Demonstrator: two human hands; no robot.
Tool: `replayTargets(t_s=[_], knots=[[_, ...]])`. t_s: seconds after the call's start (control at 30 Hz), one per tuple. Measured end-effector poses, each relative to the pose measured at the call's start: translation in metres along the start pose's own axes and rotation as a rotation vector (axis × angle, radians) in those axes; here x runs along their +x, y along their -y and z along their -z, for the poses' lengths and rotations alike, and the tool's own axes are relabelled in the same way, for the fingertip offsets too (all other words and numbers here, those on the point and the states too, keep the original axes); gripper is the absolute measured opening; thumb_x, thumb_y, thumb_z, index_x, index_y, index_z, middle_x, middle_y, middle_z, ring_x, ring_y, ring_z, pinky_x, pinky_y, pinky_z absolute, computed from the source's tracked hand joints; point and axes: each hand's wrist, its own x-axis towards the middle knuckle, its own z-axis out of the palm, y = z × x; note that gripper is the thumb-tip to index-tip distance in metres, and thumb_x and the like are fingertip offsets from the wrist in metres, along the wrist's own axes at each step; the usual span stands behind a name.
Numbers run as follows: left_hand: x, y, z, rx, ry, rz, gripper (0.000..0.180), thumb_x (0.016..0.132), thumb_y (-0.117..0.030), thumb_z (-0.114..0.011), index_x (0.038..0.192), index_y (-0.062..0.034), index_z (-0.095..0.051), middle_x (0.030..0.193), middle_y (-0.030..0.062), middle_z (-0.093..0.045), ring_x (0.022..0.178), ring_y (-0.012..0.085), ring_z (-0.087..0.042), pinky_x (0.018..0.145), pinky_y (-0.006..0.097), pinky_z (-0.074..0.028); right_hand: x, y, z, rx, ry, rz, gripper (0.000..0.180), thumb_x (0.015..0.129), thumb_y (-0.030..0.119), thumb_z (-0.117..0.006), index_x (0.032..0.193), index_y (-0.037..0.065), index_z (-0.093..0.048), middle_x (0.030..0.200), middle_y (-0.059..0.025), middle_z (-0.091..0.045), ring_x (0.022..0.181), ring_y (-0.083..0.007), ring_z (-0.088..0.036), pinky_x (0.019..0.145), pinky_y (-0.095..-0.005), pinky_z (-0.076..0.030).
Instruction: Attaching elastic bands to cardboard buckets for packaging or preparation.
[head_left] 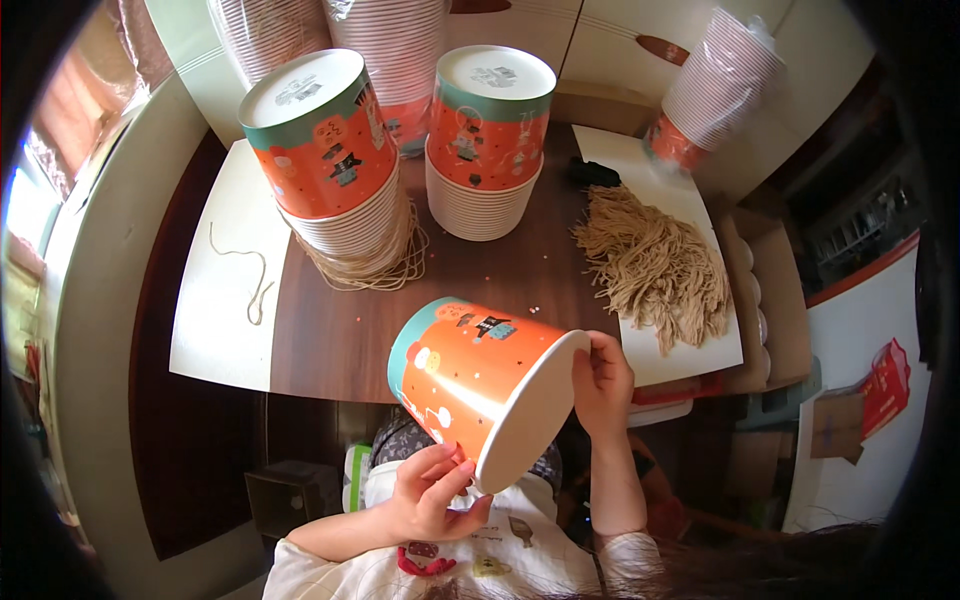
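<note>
Just off the near edge of the brown tabletop (325, 345), an orange paper bucket (475, 370) is held tilted, its long axis running from the green end, toward the tabletop, to the white end, angled away. The left hand (435, 495) pinches its lower rim; the right hand (606, 385), nearer the tabletop, grasps the rim's upper right.

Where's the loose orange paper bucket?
Head view, below centre: the orange paper bucket is tilted between the left hand and right hand, by the table's near edge.
</note>
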Motion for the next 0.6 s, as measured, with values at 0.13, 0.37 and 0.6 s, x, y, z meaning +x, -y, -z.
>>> replayTargets(t_s=[0.13,0.37,0.6], knots=[[-0.002,0.000,-0.004,0.022,0.017,-0.055,0.064,0.065,-0.005,-0.071,0.122,0.0004,-0.042,0.120,0.0226,-0.033,0.074,0.0198,-0.060,0.054,0.023,-0.053,0.001,-0.006,-0.003,-0.122,-0.052,0.047,0.008,0.084,-0.001,-0.052,0.091,-0.001,-0.056,0.075,-0.0007,-0.056,0.068,-0.0030,-0.050,0.058,-0.0179,-0.042],[-0.013,-0.003,-0.011,0.005,0.060,-0.080,0.048,0.066,-0.008,-0.071,0.109,0.0017,-0.053,0.116,0.0238,-0.043,0.063,0.0161,-0.062,0.053,0.024,-0.052,0.004,-0.007,-0.010,-0.377,-0.110,0.173,0.009,0.076,-0.001,-0.056,0.085,0.002,-0.056,0.073,-0.0094,-0.056,0.062,-0.0178,-0.056,0.058,-0.0248,-0.045],[-0.009,-0.005,-0.011,0.020,0.054,-0.088,0.046,0.065,-0.007,-0.070,0.108,0.0021,-0.054,0.114,0.0232,-0.044,0.060,0.0162,-0.062,0.051,0.024,-0.052,0.009,-0.011,-0.010,-0.371,-0.105,0.231,0.011,0.072,-0.001,-0.057,0.083,0.002,-0.055,0.080,-0.0116,-0.056,0.064,-0.0238,-0.056,0.059,-0.0279,-0.046]])
